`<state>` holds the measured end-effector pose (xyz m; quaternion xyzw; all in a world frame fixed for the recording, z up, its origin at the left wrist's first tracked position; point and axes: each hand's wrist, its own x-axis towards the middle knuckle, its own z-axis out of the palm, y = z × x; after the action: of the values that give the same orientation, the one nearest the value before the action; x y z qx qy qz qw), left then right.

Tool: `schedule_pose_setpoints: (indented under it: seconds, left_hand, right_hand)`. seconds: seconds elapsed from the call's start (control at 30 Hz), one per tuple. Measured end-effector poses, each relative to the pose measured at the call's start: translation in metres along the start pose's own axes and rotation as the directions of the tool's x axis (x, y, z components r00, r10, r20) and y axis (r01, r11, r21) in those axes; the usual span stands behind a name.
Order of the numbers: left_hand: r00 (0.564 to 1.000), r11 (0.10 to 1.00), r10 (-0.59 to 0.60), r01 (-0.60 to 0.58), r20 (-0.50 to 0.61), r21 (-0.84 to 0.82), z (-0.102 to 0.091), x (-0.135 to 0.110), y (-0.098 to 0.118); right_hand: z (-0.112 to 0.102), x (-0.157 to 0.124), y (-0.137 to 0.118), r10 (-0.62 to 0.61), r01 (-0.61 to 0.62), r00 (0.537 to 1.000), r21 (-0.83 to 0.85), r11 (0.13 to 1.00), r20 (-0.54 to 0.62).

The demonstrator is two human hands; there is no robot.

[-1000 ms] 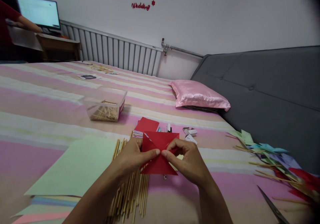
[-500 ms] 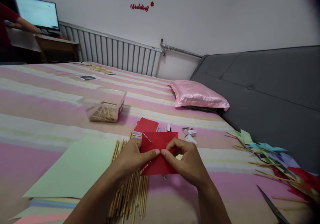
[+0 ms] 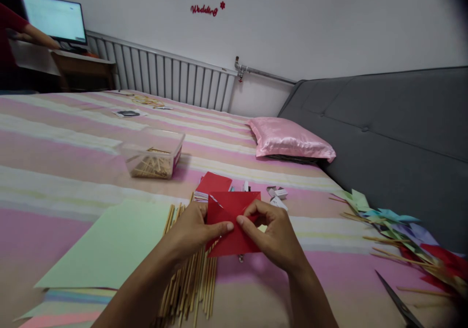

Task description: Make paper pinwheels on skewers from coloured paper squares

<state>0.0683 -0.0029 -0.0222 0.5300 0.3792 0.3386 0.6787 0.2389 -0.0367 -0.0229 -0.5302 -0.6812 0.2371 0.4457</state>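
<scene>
A square of red paper [image 3: 234, 242] with slits running in from its corners is held up between my two hands. My left hand [image 3: 199, 225] grips its left side, thumb lying on the front face. On the right, my right hand [image 3: 268, 223] pinches the paper near its middle with thumb and forefinger. Beneath the paper and my left wrist lies a bundle of thin wooden sticks [image 3: 192, 279]. Just behind is a stack of smaller paper squares [image 3: 214, 182], red on top.
Coloured paper sheets [image 3: 106, 245] lie at left, a clear box of short sticks [image 3: 155, 155] beyond. Finished paper pinwheels [image 3: 405, 225] and scissors [image 3: 397, 299] are at right. A pink pillow [image 3: 292, 138] rests by the grey headboard [image 3: 383, 118]. Another person's arm [image 3: 40, 35] shows near a monitor [image 3: 54, 18].
My right thumb has drawn slightly away from my left thumb, so a small gap shows between them. The red paper has shifted very slightly; the rest stays put.
</scene>
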Motion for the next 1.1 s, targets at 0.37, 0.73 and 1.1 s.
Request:
schedule_pose_setpoints:
  seconds: [0.37,0.73,1.1]
  left_hand:
    - [0.998,0.998,0.054,-0.055,0.02,0.011,0.002,0.0,0.001]
    - [0.982,0.99,0.097,-0.111,-0.162,-0.081,0.009,0.004,-0.002]
    - [0.975,0.986,0.153,-0.162,-0.161,-0.046,0.013,0.001,-0.005]
  right_hand:
    - [0.001,0.0,-0.001,-0.022,0.022,1.0,-0.026,0.999,-0.021]
    - [0.008,0.0,0.002,0.036,0.008,0.992,0.34,0.94,-0.122]
    - [0.008,0.001,0.006,0.122,-0.066,0.987,0.432,0.899,-0.103]
